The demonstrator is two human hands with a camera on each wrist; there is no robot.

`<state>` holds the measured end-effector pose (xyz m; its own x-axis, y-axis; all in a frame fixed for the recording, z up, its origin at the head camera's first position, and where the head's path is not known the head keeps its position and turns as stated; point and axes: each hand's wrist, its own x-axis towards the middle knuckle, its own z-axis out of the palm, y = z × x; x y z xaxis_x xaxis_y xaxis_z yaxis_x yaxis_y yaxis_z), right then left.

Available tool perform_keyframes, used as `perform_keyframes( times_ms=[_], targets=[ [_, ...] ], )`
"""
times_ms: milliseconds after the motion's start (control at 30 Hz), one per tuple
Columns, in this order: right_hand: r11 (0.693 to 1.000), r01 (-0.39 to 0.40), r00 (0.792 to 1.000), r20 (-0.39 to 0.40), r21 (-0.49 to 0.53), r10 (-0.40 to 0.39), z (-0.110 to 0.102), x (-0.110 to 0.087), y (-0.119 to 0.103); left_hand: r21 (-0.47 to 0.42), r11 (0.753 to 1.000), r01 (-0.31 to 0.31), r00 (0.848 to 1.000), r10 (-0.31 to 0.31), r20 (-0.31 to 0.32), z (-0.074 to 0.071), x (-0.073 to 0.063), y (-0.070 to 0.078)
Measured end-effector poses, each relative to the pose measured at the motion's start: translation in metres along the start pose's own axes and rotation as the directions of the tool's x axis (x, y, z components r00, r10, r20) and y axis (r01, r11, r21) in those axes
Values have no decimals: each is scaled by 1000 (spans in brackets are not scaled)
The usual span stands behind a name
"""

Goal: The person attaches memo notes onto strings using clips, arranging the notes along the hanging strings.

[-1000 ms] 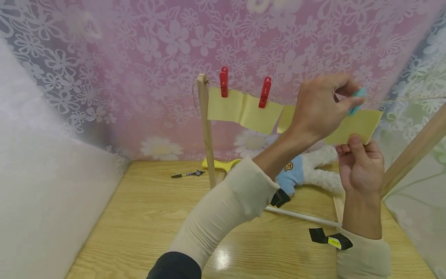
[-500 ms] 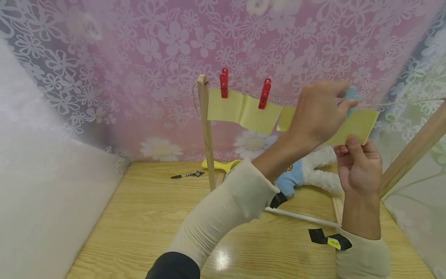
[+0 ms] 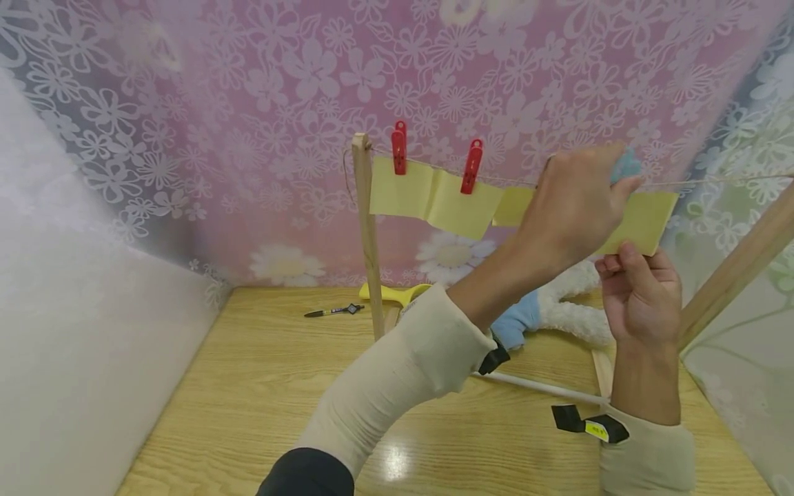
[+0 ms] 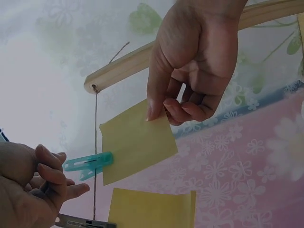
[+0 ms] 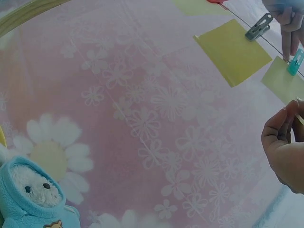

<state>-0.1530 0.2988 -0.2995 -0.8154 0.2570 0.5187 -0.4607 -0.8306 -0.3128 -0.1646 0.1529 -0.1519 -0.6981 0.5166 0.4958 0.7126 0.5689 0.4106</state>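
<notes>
A turquoise clothespin [image 4: 90, 163] grips the edge of a yellow paper sheet [image 4: 138, 142] at the string [image 4: 96, 109]; its handles stand apart. My left hand [image 3: 573, 207] is right beside the clothespin, fingers loosely bent; in the left wrist view its fingertips [image 4: 59, 156] lie at the handle end without wrapping round it. From below, my right hand [image 3: 645, 303] pinches the sheet's lower edge between thumb and fingers. Further along the string hangs another yellow sheet [image 5: 233, 53] under a grey metal clip [image 5: 260, 27]. My left hand hides part of the string in the head view.
Two red clothespins [image 3: 400, 148] hold yellow sheets [image 3: 465, 203] near the left wooden post [image 3: 367, 234]. A second wooden post [image 3: 741, 262] slants at the right. On the table [image 3: 260, 393] lie a pen [image 3: 335, 311], a yellow-handled object [image 3: 393, 294] and a plush toy [image 5: 35, 197].
My left hand has shifted slightly left and down, and its fingers have changed position about the turquoise clothespin. My right hand keeps its pinch on the paper, almost still.
</notes>
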Motion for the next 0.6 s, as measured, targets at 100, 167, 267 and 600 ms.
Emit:
perform_keyframes(
  times_ms=[100,167,267,600],
  targets=[
    [1000,-5,1000,12,-10,5,-2,0,-1,-63,994,-84,996,83,-22,-4,-7,-1],
    [1000,-4,1000,20,-19,4,-3,1,-2,-122,979,-165,985,159,-64,-7,-15,-3],
    [1000,2,1000,28,-27,-2,-5,1,-2,-188,939,-290,954,268,-134,-10,-33,-10],
    [994,-76,984,155,-84,88,-18,-8,-9,-292,868,-401,915,396,-81,8,-108,-90]
  ],
)
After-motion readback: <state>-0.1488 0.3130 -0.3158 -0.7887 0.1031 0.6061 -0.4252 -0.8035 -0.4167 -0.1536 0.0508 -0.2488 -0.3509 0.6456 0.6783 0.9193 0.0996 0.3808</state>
